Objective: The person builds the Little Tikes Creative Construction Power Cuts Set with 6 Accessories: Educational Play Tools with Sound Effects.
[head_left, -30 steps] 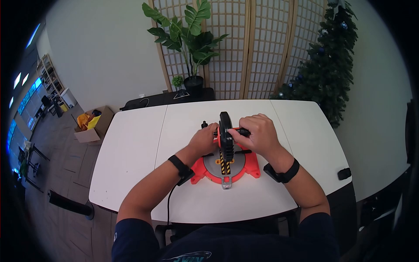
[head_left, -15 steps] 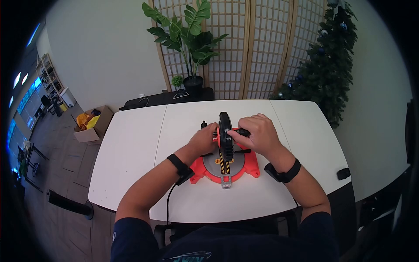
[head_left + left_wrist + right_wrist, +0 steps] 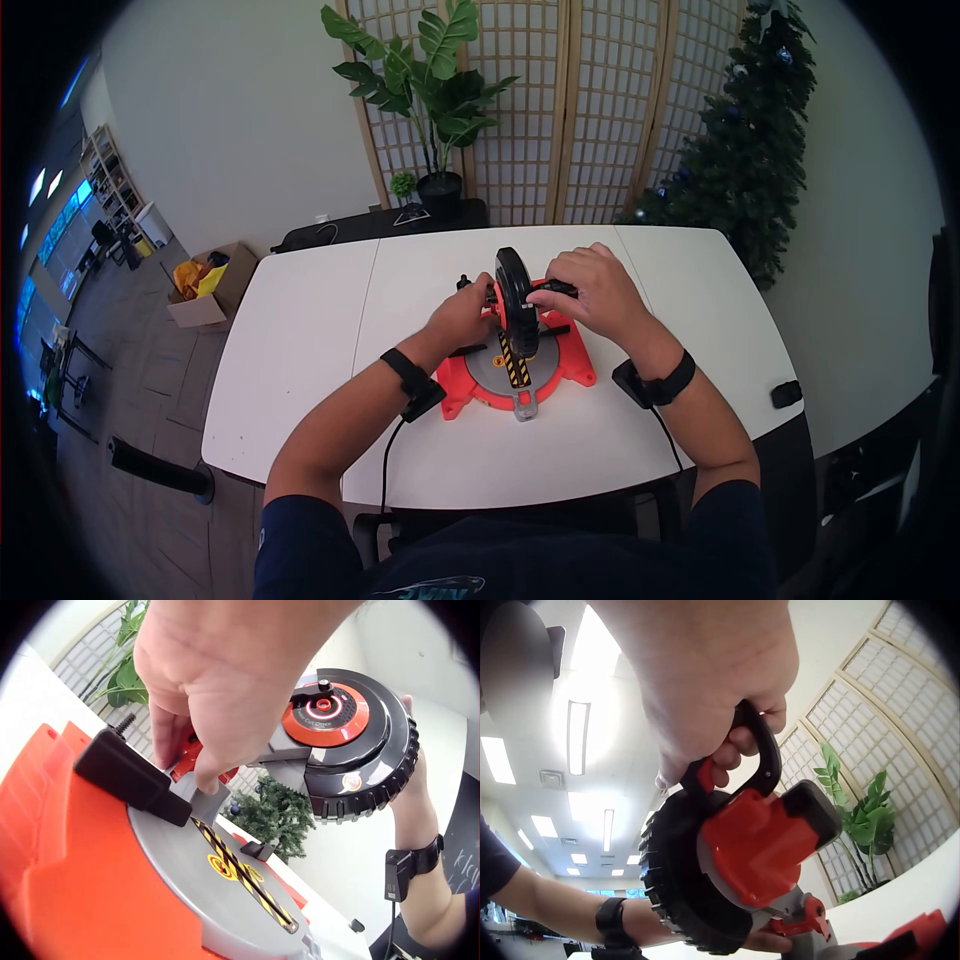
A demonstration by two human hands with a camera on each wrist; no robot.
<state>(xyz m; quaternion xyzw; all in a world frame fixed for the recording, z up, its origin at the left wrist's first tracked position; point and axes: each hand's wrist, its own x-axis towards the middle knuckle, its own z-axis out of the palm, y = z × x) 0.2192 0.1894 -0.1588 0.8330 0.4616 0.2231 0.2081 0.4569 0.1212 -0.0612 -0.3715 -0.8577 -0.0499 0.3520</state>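
White table (image 3: 290, 400) before a folding screen (image 3: 520, 150): two hands are gripping a toy saw

In the head view, the toy saw (image 3: 458, 385) is standing mid-table. From it, a leafy plant (image 3: 438, 110) is rising at eleven o'clock, a decorated tree (image 3: 750, 150) is filling one to two, a cardboard box (image 3: 235, 290) is sitting beyond the table edge between nine and ten, and a small black object (image 3: 786, 394) is lying near three. The right hand (image 3: 597, 290) is clenching the black handle (image 3: 560, 288); the left hand (image 3: 465, 318) is holding the saw on the other side of the upright black guard (image 3: 513, 290).

In the left wrist view, the left hand is curling its fingers and thumb round a red part (image 3: 187, 759) behind the grey turntable (image 3: 180, 859); its palm is hiding some of the contact. The guard is bulging at two to three o'clock, blocking most of the right hand. A black block (image 3: 135, 776) is jutting at nine.

In the right wrist view, the right hand is wrapping its fingers through the handle loop. The guard, at seven o'clock, and the red housing (image 3: 757, 851), at five, are partly covering the left hand.
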